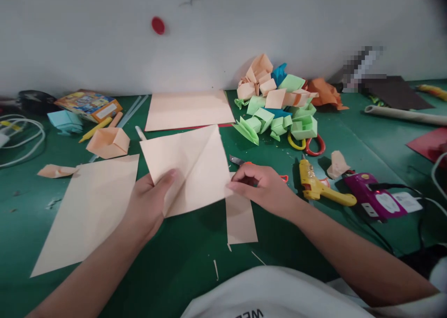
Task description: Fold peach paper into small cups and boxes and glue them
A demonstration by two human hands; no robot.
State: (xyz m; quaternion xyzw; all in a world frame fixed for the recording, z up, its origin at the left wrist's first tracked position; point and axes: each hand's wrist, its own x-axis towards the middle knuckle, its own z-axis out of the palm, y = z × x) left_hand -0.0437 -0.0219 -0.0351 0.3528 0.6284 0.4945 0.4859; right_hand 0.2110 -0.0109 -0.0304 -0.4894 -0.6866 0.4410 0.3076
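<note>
A cream sheet of paper [188,169] with a diagonal crease is held up above the table. My left hand [150,199] grips its lower left edge, thumb on top and fingers underneath. At the right edge, my right hand [256,185] pinches the sheet between thumb and curled fingers. Below that hand a narrow paper strip [240,220] lies on the table. A utility knife [237,160] with an orange-red handle lies partly hidden behind my right hand. Left of my left hand lies another cream sheet [94,201].
Folded paper pieces [275,104] are heaped by the wall, with scissors [315,145] beside them. A yellow glue gun [317,183] and a purple power adapter [375,197] with cables lie right. A folded paper box [109,142], crayon box [89,104] and stacked sheets [188,108] lie farther back.
</note>
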